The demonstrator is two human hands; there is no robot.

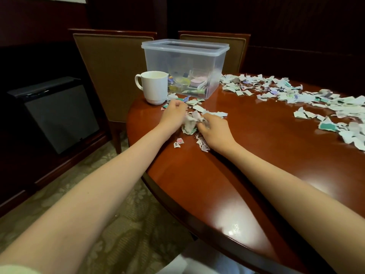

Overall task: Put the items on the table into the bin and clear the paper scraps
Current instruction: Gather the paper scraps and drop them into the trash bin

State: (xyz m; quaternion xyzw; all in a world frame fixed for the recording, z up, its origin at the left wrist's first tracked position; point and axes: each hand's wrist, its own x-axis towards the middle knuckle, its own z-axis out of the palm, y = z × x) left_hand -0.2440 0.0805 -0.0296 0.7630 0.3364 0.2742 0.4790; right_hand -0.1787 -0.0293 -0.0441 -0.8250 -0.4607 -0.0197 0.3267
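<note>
My left hand and right hand curl their fingers round a loose wad of paper scraps on the tabletop, near the clear bin. If I lift slackly, bits may flutter off the edge, or I may knock the mug.

The table is a glossy reddish brown. The paper scraps are white, printed with teal, pink and purple patches. The bin at the far left is clear plastic, showing yellow, pink and green items inside. Just left of it, the mug is plain white. The chairs have olive-brown cloth in dark red wood. The carpet is beige-green with a flower pattern.
</note>
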